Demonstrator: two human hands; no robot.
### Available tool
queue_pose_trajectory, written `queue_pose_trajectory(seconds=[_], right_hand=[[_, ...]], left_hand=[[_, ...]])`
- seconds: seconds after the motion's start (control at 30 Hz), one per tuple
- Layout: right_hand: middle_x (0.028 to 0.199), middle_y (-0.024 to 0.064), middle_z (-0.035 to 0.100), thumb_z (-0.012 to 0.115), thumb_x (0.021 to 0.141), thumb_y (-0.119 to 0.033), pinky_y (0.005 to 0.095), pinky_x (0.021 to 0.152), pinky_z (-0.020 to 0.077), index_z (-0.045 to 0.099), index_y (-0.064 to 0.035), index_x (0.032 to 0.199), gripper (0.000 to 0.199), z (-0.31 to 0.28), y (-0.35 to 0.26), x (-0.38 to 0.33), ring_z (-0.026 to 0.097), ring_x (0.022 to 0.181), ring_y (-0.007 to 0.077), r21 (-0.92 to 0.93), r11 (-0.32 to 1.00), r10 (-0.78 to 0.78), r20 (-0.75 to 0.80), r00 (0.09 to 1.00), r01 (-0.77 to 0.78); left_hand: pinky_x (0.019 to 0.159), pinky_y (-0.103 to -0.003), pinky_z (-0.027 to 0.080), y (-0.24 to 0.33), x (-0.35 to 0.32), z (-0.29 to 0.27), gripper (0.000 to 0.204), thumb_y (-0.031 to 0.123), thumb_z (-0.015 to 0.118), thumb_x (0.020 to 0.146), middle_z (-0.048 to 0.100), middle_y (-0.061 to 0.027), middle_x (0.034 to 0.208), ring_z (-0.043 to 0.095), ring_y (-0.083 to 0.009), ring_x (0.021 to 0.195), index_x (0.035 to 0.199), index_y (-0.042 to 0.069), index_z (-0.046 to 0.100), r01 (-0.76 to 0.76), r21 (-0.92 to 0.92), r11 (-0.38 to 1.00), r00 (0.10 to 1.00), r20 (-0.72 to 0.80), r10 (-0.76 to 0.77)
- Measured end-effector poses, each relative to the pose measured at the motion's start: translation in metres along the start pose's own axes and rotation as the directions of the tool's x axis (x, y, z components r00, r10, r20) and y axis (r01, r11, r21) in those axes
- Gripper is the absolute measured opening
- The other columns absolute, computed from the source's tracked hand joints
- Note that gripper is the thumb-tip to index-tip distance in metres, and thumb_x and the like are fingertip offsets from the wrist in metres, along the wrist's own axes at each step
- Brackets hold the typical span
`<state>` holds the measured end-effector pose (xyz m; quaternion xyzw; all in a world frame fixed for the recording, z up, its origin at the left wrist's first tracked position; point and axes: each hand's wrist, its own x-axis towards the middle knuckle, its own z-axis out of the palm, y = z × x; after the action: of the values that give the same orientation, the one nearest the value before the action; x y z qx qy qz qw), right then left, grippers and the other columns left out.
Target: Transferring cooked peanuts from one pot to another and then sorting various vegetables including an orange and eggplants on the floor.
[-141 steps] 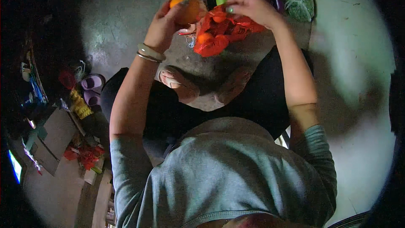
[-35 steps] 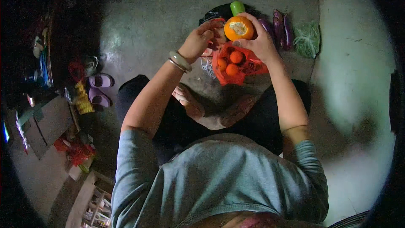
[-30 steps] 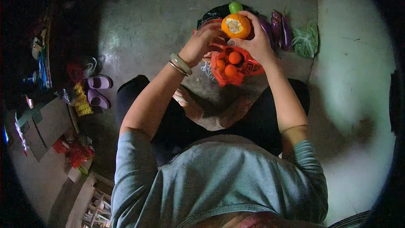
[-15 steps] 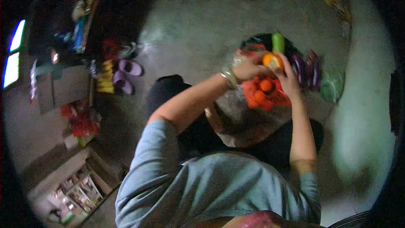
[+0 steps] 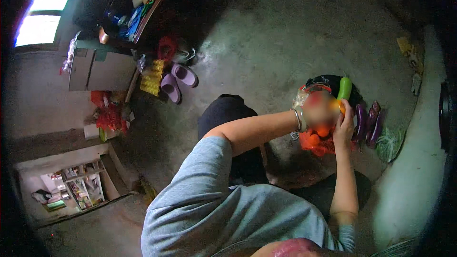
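I sit on a concrete floor with both arms stretched to the right. My right hand (image 5: 343,127) grips an orange (image 5: 341,109) from the right side. My left hand (image 5: 310,112), with bangles on the wrist, is blurred and pressed against the same orange from the left. Just below the hands lies a red net bag (image 5: 318,143) with more oranges in it. Past the hands, a green cucumber-like vegetable (image 5: 344,88) sticks out of a black bag (image 5: 326,82). Purple aubergines (image 5: 370,123) lie to the right of my right hand.
A leafy green vegetable (image 5: 389,143) lies beside the aubergines, near a raised pale ledge (image 5: 421,171). To the left are purple slippers (image 5: 175,80), a yellow tray stack (image 5: 152,77), a grey cabinet (image 5: 102,69), red bags (image 5: 107,114) and a floor opening (image 5: 71,191).
The view has swung, so the hands now sit further right and more of the room's left shows. The orange stays between both hands above the red net bag.
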<state>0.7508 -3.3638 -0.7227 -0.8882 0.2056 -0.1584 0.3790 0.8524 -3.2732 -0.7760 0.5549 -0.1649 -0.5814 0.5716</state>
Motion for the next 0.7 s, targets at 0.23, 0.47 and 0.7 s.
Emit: queue_pose_trajectory(seconds=[0.23,0.47,0.7], right_hand=[[0.113,0.0162,0.052,0.042,0.096,-0.026,0.0392,0.084,0.0442,0.045,-0.0090,0.123,0.033,-0.004,0.006,0.002,0.053,0.104,0.0338,0.007,1.000,0.014,0.018,1.000,-0.014],[0.111,0.0160,0.053,0.044,0.094,-0.021,0.0393,0.083,0.0451,0.045,-0.0090,0.122,0.031,-0.001,0.009,0.006,0.054,0.101,0.0337,-0.022,0.999,-0.027,-0.004,1.000,0.027],[0.113,0.0169,0.055,0.045,0.093,-0.018,0.0392,0.086,0.0435,0.047,-0.0086,0.121,0.030,-0.011,0.017,0.006,0.053,0.105,0.0333,0.069,0.997,0.045,0.022,0.999,-0.046]], left_hand=[[0.065,-0.028,0.047,0.011,-0.004,0.010,0.043,0.022,0.054,0.089,0.057,-0.0081,0.089,0.055,-0.0125,0.078,0.117,-0.003,0.033,-0.112,0.272,0.956,0.990,-0.053,0.131],[0.069,-0.038,0.048,0.001,0.001,0.007,0.043,0.026,0.054,0.089,0.059,-0.0200,0.093,0.062,-0.0279,0.079,0.114,-0.003,0.032,-0.225,0.477,0.849,0.954,-0.068,0.291],[0.057,-0.044,0.048,0.023,-0.008,0.009,0.038,0.022,0.053,0.087,0.057,-0.0251,0.082,0.061,-0.0382,0.072,0.109,-0.004,0.035,-0.174,0.710,0.682,0.970,0.005,0.242]])
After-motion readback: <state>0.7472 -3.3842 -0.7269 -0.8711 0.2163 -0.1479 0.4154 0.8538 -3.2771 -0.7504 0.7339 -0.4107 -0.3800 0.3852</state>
